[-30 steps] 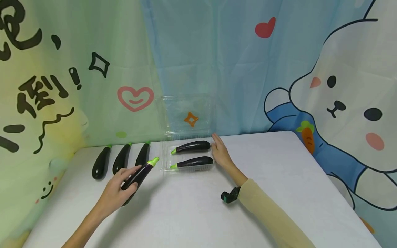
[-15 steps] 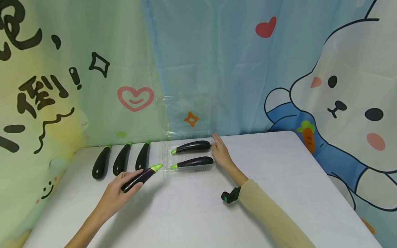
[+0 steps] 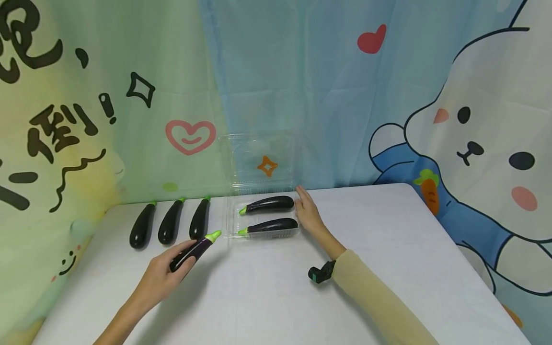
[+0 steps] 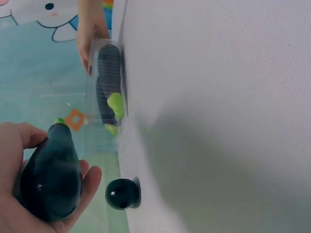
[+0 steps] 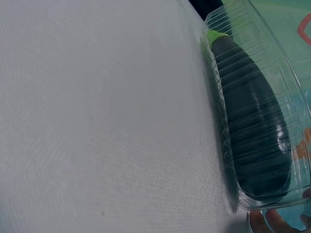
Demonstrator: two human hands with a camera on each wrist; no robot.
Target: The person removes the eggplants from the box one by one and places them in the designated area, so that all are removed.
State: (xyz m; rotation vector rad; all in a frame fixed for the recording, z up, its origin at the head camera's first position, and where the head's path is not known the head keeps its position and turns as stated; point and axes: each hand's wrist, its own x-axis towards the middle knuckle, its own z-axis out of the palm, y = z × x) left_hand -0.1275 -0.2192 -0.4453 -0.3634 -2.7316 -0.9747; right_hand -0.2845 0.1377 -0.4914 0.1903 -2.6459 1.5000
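Note:
My left hand (image 3: pixel 161 278) holds a dark purple eggplant (image 3: pixel 194 254) above the table, its green stem end pointing up and right toward the box. In the left wrist view the thumb and fingers wrap around the eggplant (image 4: pixel 51 179). A clear plastic clamshell box (image 3: pixel 231 223) stands with its lid raised at the back. Two eggplants, a rear one (image 3: pixel 269 203) and a front one (image 3: pixel 276 224), lie side by side in it, stems left. Against the box's right end rests my right hand (image 3: pixel 308 213), fingers extended; its fingertips (image 5: pixel 257 223) show at the box's end in the right wrist view.
Left of the box, three more eggplants lie in a row: a left one (image 3: pixel 142 227), a middle one (image 3: pixel 170 223) and a right one (image 3: pixel 199 219). A printed curtain (image 3: pixel 336 120) hangs behind the white table (image 3: pixel 267 297). The raised lid (image 3: pixel 263 160) stands before it.
The eggplant in my left hand has tipped to a flatter slant, its stem end lower than a second ago. My right hand has stayed at the box's end.

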